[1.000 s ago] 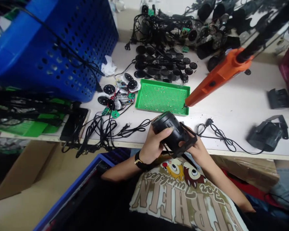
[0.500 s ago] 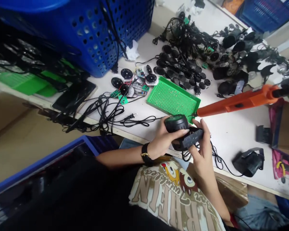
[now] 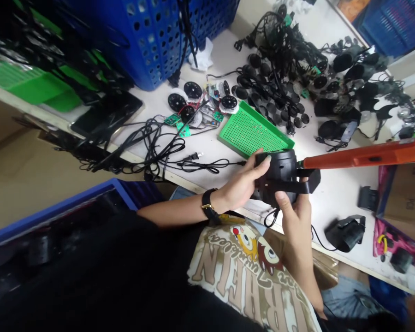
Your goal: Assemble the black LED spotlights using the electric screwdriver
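A black round lamp housing with a U-shaped bracket (image 3: 280, 173) is between my two hands, above the table's front edge. My left hand (image 3: 244, 184), with a watch on the wrist, grips its left side, thumb on top. My right hand (image 3: 293, 214) holds it from below on the right, thumb against the body and the other fingers mostly hidden behind. Just behind the lamp, an orange electric screwdriver (image 3: 359, 156) points its tip towards it; whether the tip touches cannot be told. A green perforated tray (image 3: 251, 131) with small screws lies beyond the lamp.
Left of the tray lie circuit boards with black discs (image 3: 193, 90) and coiled power cords (image 3: 155, 147). Black lamp parts (image 3: 273, 87) are heaped at the back. A blue basket (image 3: 152, 41) stands back left. Another black lamp (image 3: 346, 233) lies at right, near a cardboard box (image 3: 406, 193).
The lamp has been turned in my hands, so its side and bracket now face me, and it sits slightly further right. My right hand has shifted its hold. The view has moved a little.
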Demonstrator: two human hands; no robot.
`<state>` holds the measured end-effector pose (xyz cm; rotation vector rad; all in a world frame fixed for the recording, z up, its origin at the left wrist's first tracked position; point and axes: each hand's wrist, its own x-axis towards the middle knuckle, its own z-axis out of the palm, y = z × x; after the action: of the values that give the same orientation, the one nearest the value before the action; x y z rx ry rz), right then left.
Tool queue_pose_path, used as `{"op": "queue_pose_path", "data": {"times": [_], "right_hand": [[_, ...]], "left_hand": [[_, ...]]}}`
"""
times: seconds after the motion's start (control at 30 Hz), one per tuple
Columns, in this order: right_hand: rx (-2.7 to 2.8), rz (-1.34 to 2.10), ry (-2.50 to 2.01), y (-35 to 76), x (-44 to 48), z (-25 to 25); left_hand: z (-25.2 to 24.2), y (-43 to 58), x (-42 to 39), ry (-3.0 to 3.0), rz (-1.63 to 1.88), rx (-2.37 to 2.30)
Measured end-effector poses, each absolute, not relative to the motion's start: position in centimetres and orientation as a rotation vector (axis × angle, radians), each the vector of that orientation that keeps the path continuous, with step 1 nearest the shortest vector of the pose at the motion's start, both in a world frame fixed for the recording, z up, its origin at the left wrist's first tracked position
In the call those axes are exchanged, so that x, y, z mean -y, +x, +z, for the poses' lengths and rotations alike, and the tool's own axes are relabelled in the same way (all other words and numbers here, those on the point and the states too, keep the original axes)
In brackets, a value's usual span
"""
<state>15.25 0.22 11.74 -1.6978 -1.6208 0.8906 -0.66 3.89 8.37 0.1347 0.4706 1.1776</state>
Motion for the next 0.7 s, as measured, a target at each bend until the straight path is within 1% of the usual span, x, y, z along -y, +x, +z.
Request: {"op": "queue_pose_path", "data": {"times": [0.13,0.27,0.37,0.57,0.7], "right_hand": [[1.669,0.902,-1.636,15.3,-0.2,12.4],[1.71,1.015,-1.624,15.1,0.2,12.6],[1.759,1.04,-1.612,15.0,0.4,12.8],[1.856,1.016,-1.636,14.1,0.8,13.0],[1.848,1.002,-1.614,13.9,1.2,12.5]], "left_hand": [[8.4,-1.0,-4.0,0.225,1.219,-0.417],[8.2,-0.9,-3.7,0.324,1.28,-0.343],[8.0,-0.7,-3.3,0.442,1.31,-0.334],[8.4,-0.2,-2.3,0.603,1.413,-0.631],[8.9,-0.3,-1.9,0.709,1.448,-0.737]]}}
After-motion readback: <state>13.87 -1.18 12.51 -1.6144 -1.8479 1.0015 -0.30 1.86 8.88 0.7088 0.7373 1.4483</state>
